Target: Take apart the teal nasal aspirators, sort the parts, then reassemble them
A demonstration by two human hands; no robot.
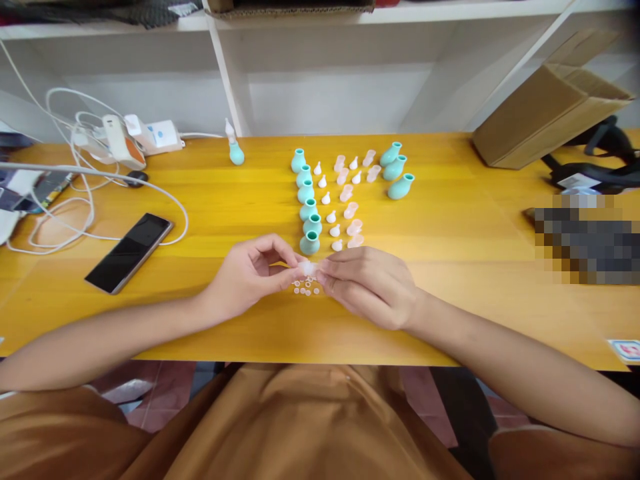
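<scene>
Two hands: from the head view, your left hand and right hand meet at the centre of the counter, fingers pinched narrow on one small translucent white piece held between them.
Held piece: soft-looking, cloudy and rounded; its exact form is too small to tell.
Small rings: a loose cluster of tiny white rings lies on the counter at 6 o'clock of the held piece, just under your fingertips.
Teal bulbs: a column of six glossy, pot-bellied teal bulbs runs away from your hands toward 12 o'clock; three more bulbs lie tilted at 1 o'clock.
White tips: small cone-shaped white tips stand in a column beside the bulbs.
Pink caps: clear pink caps form the next column to the right.
Progress: by my judgement, one assembled aspirator stands alone at 11 o'clock; the sorted rows look untouched, so most of the work remains.
Surroundings: a dark phone lies at 9 o'clock, a cardboard box at 2 o'clock.
</scene>
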